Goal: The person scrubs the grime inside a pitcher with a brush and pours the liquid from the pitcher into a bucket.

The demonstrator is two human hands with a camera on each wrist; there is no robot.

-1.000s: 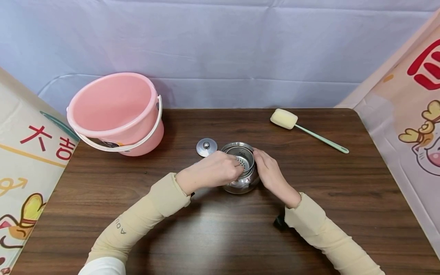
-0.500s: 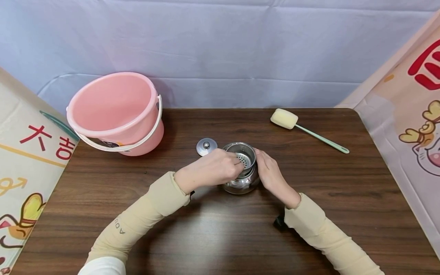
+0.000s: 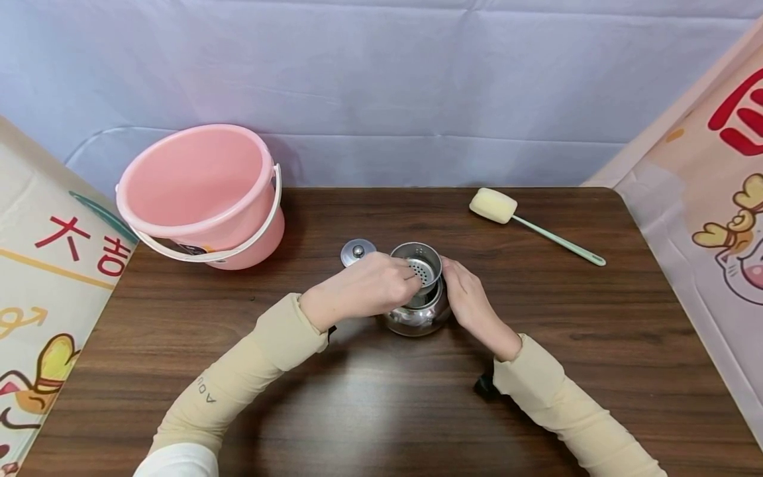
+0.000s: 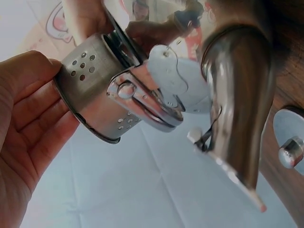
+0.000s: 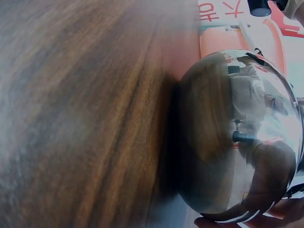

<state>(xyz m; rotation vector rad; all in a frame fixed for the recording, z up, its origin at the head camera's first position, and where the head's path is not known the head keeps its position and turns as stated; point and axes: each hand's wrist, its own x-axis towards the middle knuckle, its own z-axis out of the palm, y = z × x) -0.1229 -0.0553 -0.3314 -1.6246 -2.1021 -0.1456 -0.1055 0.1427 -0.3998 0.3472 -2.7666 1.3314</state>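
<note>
My left hand [image 3: 372,285] pinches the rim of a steel tea strainer [image 3: 424,266], a small cup with holes in its floor and wall. In the left wrist view the thumb presses one side of the strainer [image 4: 92,83], with the fingers behind it. The strainer is tilted and partly above the mouth of a shiny steel teapot [image 3: 417,323]. My right hand [image 3: 471,298] lies along the teapot's right side, its fingers fairly straight. The teapot [image 5: 218,133] stands on the table in the right wrist view. Its spout [image 4: 240,99] shows in the left wrist view.
A round lid [image 3: 355,250] with a knob lies left of the teapot. A pink bucket [image 3: 238,228] with a white handle stands at the back left. A sponge brush [image 3: 493,205] with a green handle lies at the back right of the wooden table [image 3: 536,291].
My left hand has raised the strainer slightly out of the teapot's mouth and tilted it. My right hand and the teapot have stayed in place.
</note>
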